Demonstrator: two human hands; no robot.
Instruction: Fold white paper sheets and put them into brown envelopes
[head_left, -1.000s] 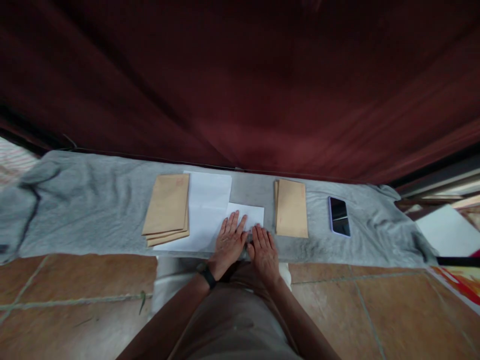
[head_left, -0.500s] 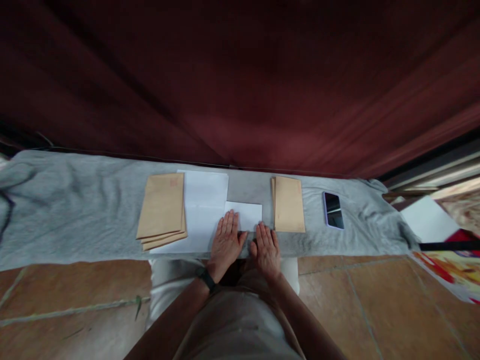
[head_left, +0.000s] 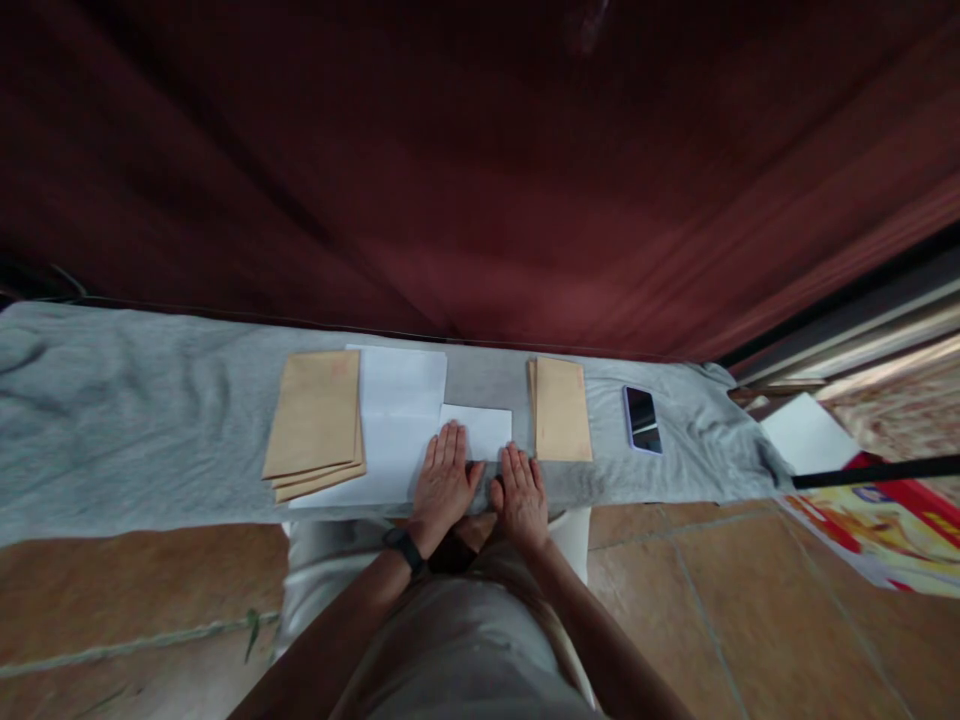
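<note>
At the middle of the grey cloth-covered surface point(head_left: 180, 410), right in front of the person, a small white paper point(head_left: 484, 430) lies flat; I take it as the centre of a clock, with the dark red curtain point(head_left: 480, 230) at 12. The left hand point(head_left: 444, 484) comes in from 7 o'clock, palm down, its fingertips over the paper's near corner and the larger white sheets point(head_left: 401, 400) beside it. The right hand point(head_left: 523, 497) lies palm down at 5 o'clock, fingertips at the other near corner. Neither grip is closed round anything: both are released, fingers stretched out straight.

Toward 9 o'clock are those sheets and, overlapping their far side, a fanned stack of brown envelopes point(head_left: 315, 415). Toward 3 o'clock sits a smaller envelope pile point(head_left: 564, 410), near the right hand, and beyond it a phone point(head_left: 643, 420) lies face up. A dark wristband point(head_left: 405, 550) circles the left wrist.
</note>
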